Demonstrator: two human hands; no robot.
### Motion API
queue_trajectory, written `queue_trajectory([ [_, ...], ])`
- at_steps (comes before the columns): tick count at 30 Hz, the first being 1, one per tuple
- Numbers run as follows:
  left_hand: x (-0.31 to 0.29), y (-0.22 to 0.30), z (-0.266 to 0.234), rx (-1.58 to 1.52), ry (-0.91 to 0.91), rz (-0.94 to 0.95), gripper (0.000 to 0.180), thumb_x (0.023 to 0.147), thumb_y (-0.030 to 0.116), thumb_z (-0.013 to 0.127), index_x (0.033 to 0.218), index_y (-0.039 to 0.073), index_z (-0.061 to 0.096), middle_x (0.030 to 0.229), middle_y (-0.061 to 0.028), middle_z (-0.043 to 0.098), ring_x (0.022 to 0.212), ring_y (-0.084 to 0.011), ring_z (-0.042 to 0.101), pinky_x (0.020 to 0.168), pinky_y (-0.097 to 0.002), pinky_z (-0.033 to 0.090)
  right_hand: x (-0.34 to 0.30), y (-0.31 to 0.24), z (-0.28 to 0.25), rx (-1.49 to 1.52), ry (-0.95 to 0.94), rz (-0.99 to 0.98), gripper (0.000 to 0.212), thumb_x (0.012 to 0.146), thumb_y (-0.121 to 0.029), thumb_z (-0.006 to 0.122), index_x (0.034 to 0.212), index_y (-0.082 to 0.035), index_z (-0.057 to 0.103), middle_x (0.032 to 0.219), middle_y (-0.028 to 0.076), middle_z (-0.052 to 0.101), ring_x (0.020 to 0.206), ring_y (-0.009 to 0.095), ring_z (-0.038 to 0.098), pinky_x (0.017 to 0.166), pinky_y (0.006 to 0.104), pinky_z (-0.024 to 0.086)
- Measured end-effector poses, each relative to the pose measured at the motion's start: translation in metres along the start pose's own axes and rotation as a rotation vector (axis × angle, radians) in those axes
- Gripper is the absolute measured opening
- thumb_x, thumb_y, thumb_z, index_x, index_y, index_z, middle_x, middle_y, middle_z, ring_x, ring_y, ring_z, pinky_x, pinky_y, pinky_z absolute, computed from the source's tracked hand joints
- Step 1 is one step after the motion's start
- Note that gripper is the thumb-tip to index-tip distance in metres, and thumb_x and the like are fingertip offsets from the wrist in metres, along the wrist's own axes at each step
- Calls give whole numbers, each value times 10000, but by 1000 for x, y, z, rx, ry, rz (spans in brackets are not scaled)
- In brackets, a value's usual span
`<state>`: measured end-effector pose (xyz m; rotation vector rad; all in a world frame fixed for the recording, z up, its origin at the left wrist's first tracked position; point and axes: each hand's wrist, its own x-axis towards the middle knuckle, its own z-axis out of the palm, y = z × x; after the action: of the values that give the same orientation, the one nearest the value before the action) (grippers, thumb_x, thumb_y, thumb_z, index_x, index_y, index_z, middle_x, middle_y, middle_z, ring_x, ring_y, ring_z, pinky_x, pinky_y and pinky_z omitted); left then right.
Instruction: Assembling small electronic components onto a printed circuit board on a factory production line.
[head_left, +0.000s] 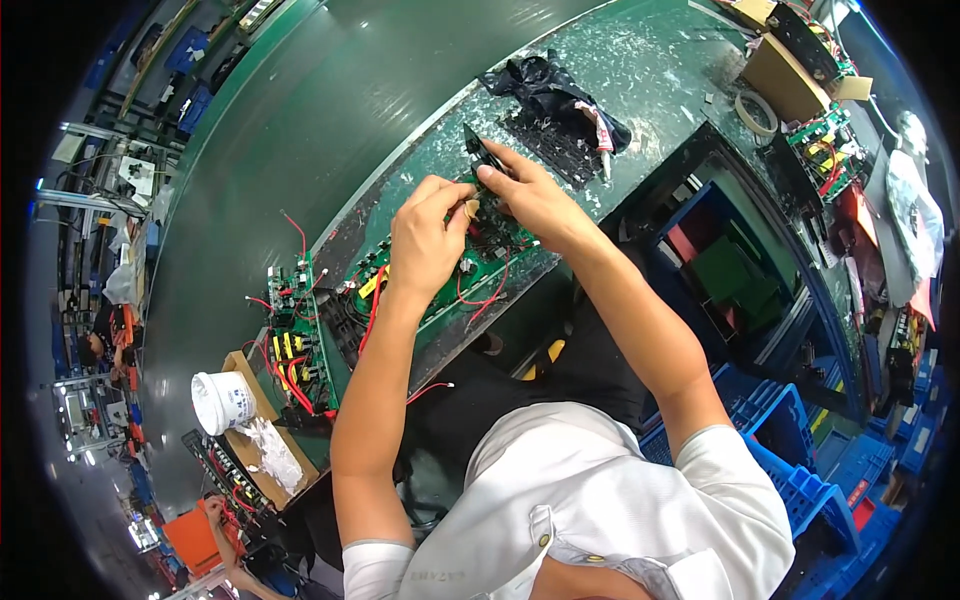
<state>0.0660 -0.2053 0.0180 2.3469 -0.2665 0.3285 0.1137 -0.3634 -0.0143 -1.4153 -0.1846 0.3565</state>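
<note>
A green circuit board (490, 268) with red wires and dark parts lies on the worktable in front of me. Over its far end, the fingers of my left hand (425, 235) are pinched together; something small and tan shows at their tips, too small to name. Close beside it, my right hand (535, 200) is closed around a black tapered tool (474, 147), its pointed end facing away from me. My fingers cover part of the board below. A yellow-wrapped part (372, 281) and thick red wires show left of my left wrist.
Another circuit board (290, 345) stands at the left, near a white tub (222, 402) and a cardboard box (300, 478). Black plastic film (540, 85) lies beyond my hands. At the right are a tape roll (755, 113), more boards (825, 150) and blue crates (780, 430).
</note>
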Motion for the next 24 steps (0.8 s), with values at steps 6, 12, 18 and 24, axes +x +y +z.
queue_trajectory([
  [6,-2,-2,3,-87,35,-17,164,843,19,706,1006,4,709,928,-124,661,724,-267,650,618,-343,503,2,6,-2,42,-28,46,556,1017,-292,577,1514,-101,415,1270,84,591,1047,150,534,883,314,450],
  [12,-3,-2,7,-68,77,40,155,840,12,708,995,11,714,926,-123,662,732,-270,656,611,-349,508,8,17,0,-91,24,-76,573,1018,-265,562,1505,-17,391,1365,147,572,1212,203,536,1006,324,430],
  [18,-1,-7,1,91,65,163,130,838,4,689,968,-7,695,909,-138,648,769,-332,661,659,-395,523,-5,9,15,-369,147,-178,541,1020,-226,517,1477,35,389,1444,284,481,1366,361,457,1129,381,339],
  [24,5,-8,1,165,59,275,76,827,28,694,891,-4,670,854,-132,615,759,-349,643,670,-432,515,2,8,18,-429,122,-202,528,1009,-224,520,1460,29,412,1388,300,518,1318,398,493,1109,393,363],
])
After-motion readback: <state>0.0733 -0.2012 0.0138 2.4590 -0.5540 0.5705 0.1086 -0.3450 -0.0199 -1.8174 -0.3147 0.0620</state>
